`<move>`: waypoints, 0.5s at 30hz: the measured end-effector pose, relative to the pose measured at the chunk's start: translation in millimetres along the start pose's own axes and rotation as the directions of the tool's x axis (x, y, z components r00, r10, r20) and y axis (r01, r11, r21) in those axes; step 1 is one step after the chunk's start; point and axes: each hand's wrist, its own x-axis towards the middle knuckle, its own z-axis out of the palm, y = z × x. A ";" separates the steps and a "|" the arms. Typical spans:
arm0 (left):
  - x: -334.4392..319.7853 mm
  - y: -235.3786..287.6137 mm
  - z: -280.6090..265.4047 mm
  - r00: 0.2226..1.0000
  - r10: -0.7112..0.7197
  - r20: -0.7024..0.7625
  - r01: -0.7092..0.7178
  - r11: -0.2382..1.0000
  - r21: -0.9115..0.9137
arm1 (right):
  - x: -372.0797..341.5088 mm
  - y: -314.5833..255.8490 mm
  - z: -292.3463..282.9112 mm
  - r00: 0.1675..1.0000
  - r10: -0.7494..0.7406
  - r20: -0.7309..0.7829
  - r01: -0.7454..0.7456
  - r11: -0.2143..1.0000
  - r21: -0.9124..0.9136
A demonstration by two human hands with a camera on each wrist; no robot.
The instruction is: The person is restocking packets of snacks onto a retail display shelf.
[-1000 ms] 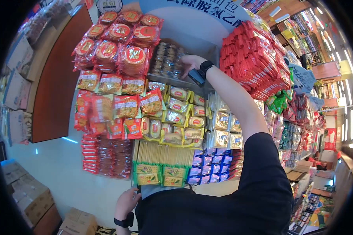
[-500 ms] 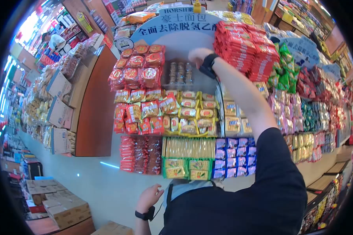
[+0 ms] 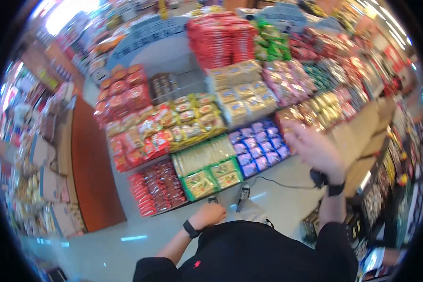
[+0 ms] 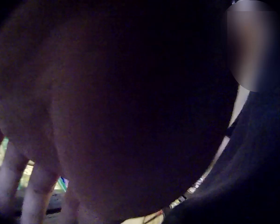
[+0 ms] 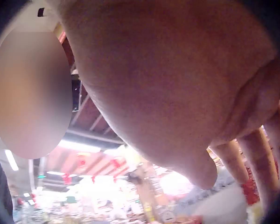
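My right hand (image 3: 315,150) is raised in front of the display's right side, overlapping the gold-wrapped packets (image 3: 322,113) in the head view. Its fingers (image 5: 259,161) are extended and hold nothing. My left hand (image 3: 209,216) hangs by my waist, its fingers (image 4: 37,191) loose in the dark left wrist view. Nearest to it are green-edged packets of long pale biscuits (image 3: 204,162) and red-brown packets (image 3: 162,188). Small purple packets (image 3: 258,145) lie between the two hands in the head view. Behind, brown round snacks (image 3: 164,87) fill part of a grey bin (image 3: 188,77).
Tall stacks of red packets (image 3: 214,40) stand at the back, with green bags (image 3: 272,42) beside them. Red round packs (image 3: 120,94) and yellow packs (image 3: 192,117) cover the left tiers. A brown wooden panel (image 3: 91,169) rises at left. A thin cable (image 3: 286,183) crosses above the floor.
My right hand has come away from the brown-snack bin, back and to the right, with fingers spread. The left hand has moved in nearer my waist. The head view has shifted and turned.
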 end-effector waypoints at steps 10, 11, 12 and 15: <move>94.7 171.6 -17.3 0.875 0.480 0.060 -0.453 0.856 -0.247 | -413.5 265.2 323.6 0.594 0.763 0.254 -0.800 0.593 0.087; 99.5 194.0 -4.6 0.893 0.427 0.142 -0.402 0.899 -0.174 | -438.9 269.8 340.7 0.568 0.801 0.188 -0.821 0.534 0.202; 110.4 218.7 10.0 0.850 0.450 0.273 -0.422 0.893 -0.156 | -463.7 275.4 356.2 0.539 0.832 0.131 -0.820 0.482 0.309; 126.1 291.5 75.4 0.641 0.490 0.590 -0.373 0.871 -0.318 | -523.4 261.0 367.4 0.538 0.841 -0.054 -0.681 0.472 0.560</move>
